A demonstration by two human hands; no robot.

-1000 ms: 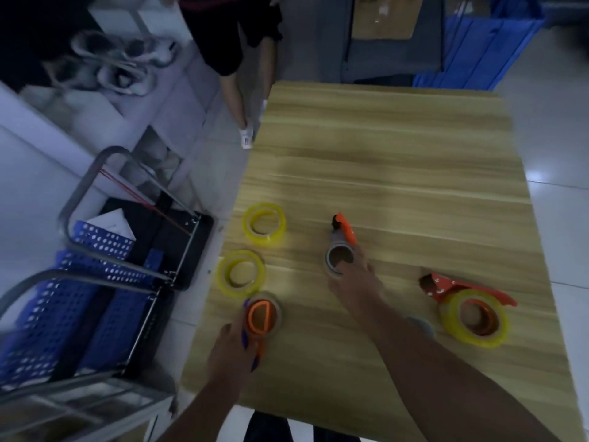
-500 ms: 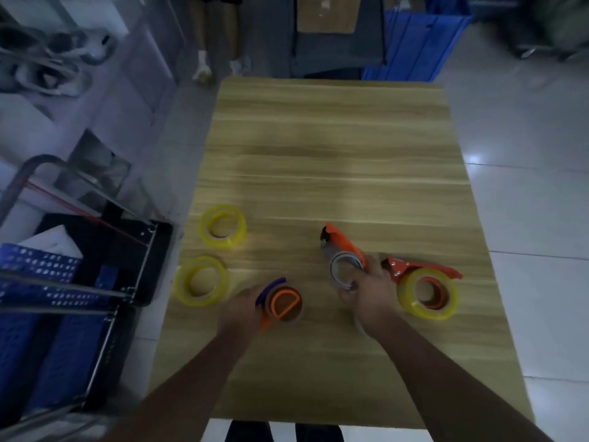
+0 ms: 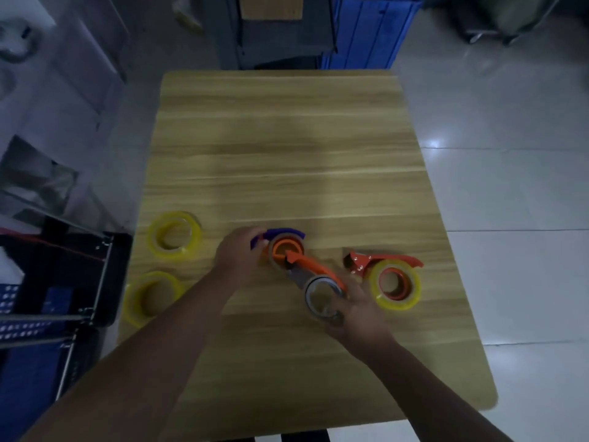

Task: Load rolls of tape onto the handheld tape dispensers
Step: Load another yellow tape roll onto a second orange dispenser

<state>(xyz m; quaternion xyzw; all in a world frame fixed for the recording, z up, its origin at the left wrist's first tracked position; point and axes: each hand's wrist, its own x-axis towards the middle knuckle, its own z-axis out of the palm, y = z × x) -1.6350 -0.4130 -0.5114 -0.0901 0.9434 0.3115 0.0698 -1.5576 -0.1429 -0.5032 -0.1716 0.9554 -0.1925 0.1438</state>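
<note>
Left hand (image 3: 237, 258): fingers curled round the left end of the purple dispenser (image 3: 283, 233) and grasping it. The dispenser lies on the table (image 3: 287, 154), just right of the hand. Its orange hub (image 3: 298, 247) faces up with a dull brownish ring around it.

Right hand (image 3: 360, 314): fingers wrapped round the grey ring (image 3: 307, 293) on the orange dispenser (image 3: 318, 267) and holding it. The ring sits at the hand's far-left side. The dispenser's curved orange arm runs from there up and left. The arm's tip overlaps the purple dispenser's hub in this view. Whether the two touch cannot be determined.

Red dispenser (image 3: 379, 260): lies on the table just right of the right hand, free of both hands. A yellow tape roll (image 3: 398, 303) is seated on its hub.

Loose tape: two yellow rolls lie flat near the table's left edge, left of the left forearm. The far roll (image 3: 196, 239) and the near roll (image 3: 132, 301) are apart from each other.

Surroundings: a metal cart (image 3: 63, 282) stands left of the table. A blue crate (image 3: 373, 30) stands beyond the far edge.
</note>
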